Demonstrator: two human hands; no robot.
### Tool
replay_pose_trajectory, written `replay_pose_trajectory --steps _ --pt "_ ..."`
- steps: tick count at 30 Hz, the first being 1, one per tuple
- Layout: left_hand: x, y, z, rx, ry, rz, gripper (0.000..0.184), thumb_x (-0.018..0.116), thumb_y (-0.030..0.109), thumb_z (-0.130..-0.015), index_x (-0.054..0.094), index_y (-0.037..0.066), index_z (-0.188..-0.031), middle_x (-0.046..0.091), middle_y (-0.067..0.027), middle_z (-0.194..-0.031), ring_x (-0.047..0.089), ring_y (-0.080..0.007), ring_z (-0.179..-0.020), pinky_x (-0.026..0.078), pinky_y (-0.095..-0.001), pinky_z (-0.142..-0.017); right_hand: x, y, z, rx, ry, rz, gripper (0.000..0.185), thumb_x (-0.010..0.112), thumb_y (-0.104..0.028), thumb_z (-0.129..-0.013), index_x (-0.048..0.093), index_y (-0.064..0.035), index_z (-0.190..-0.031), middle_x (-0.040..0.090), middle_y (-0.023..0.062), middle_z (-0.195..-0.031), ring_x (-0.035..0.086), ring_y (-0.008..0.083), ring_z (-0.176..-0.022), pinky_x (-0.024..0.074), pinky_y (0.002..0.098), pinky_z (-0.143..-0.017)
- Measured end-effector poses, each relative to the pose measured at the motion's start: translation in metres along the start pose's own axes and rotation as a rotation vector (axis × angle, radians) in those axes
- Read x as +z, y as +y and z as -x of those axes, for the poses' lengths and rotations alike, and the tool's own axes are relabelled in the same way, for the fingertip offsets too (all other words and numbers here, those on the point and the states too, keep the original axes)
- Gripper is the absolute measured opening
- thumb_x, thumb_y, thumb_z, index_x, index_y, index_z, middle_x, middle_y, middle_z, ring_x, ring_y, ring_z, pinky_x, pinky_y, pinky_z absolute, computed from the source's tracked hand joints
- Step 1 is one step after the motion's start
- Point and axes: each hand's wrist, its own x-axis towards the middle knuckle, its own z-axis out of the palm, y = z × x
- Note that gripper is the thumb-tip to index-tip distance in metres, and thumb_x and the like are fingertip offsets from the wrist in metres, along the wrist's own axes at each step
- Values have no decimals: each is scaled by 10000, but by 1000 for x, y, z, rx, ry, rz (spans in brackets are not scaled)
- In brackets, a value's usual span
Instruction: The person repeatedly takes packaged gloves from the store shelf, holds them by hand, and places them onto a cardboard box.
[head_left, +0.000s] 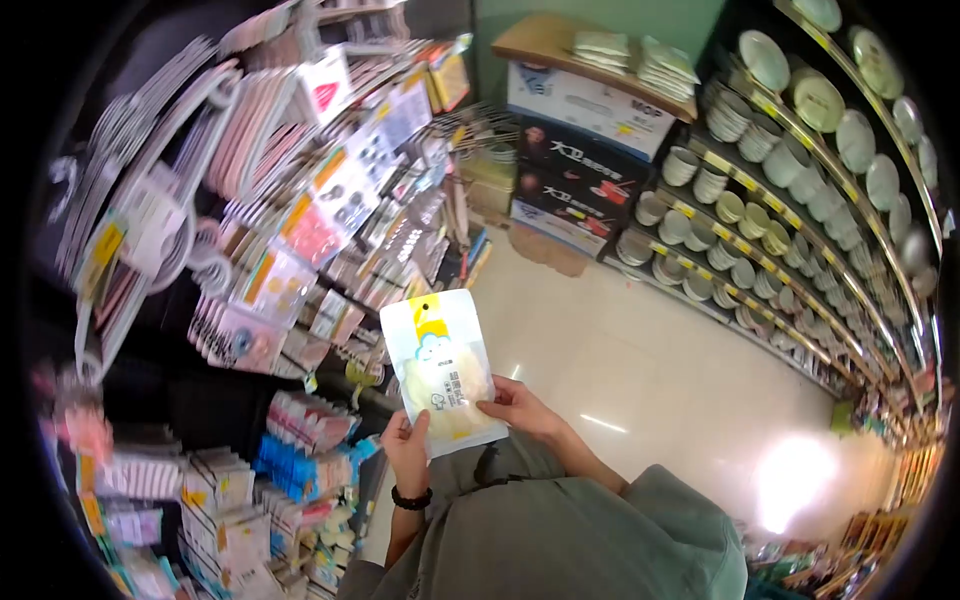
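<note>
A white and yellow pouch (440,365) with a hang hole at its top is held up in front of the body. Pale contents show through its clear lower part. My left hand (406,445) grips the lower left edge, thumb on the front; a dark beaded bracelet (411,498) circles that wrist. At the lower right edge, my right hand (522,408) pinches the same pouch, thumb on its face and the other fingers partly hidden.
Racks of hanging packages (315,215) rise at the left, close to the pouch. Stacked boxes (575,165) stand ahead. Shelves of bowls and plates (750,215) line the right side. Shiny pale floor (590,340) lies between the shelves and my body.
</note>
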Motion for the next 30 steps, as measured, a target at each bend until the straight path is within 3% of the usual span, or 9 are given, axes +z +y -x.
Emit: replay_pose_trajectory --steps 4,9,12,16,22,26,27,30 --pt "58 5 -37 66 -165 -89 70 661 45 -923 643 -12 -887 656 13 -832 521 -17 -729 374 -195 -631 -37 -12 9 -95 177 -50 374 610 -67 -961 536 -15 -1324 645 37 -1150 597 97 -1013 492 272 -884" --pt "114 -5 -105 91 -402 -117 97 651 48 -930 617 -33 -970 628 6 -900 527 -46 -810 421 -212 -738 -82 -52 -1 -181 321 -130 362 620 -83 -963 537 -3 -1306 637 47 -1163 593 109 -1030 489 284 -903" --pt "159 -6 -155 119 -504 -76 99 643 49 -937 616 -28 -993 629 1 -917 531 -50 -816 422 -214 -743 -109 -96 -25 -259 386 -160 339 639 -104 -959 561 5 -1271 654 37 -1098 604 98 -981 504 274 -833" --pt "232 25 -219 62 -640 -65 166 631 27 -932 597 -36 -1082 635 -25 -993 549 -62 -890 432 -216 -789 -177 -116 -82 -187 566 88 303 669 -139 -947 615 18 -1200 677 29 -987 609 77 -863 505 253 -717" --pt "321 45 -305 23 -600 20 202 665 38 -913 629 -46 -1094 671 -30 -1005 594 -64 -871 462 -211 -766 -239 -211 -154 -339 595 300 267 682 -144 -942 651 23 -1147 701 43 -936 608 63 -800 499 232 -659" --pt "355 44 -344 68 -533 88 200 672 31 -910 639 -40 -1095 684 -15 -986 590 -39 -862 443 -193 -761 -257 -252 -189 -308 533 119 249 671 -126 -949 646 33 -1139 701 43 -966 625 77 -815 518 251 -692" --pt "363 48 -350 57 -501 108 196 675 31 -909 642 -37 -1090 685 -12 -979 589 -39 -860 439 -192 -763 -267 -256 -194 -228 515 148 272 657 -124 -958 622 35 -1176 692 61 -1034 628 92 -862 523 262 -752" --pt "384 56 -376 67 -434 91 194 683 30 -907 651 -28 -1089 689 -10 -972 583 -43 -850 431 -200 -765 -289 -262 -209 -271 407 13 360 632 -103 -966 542 57 -1276 659 83 -1156 617 121 -1004 498 272 -869"
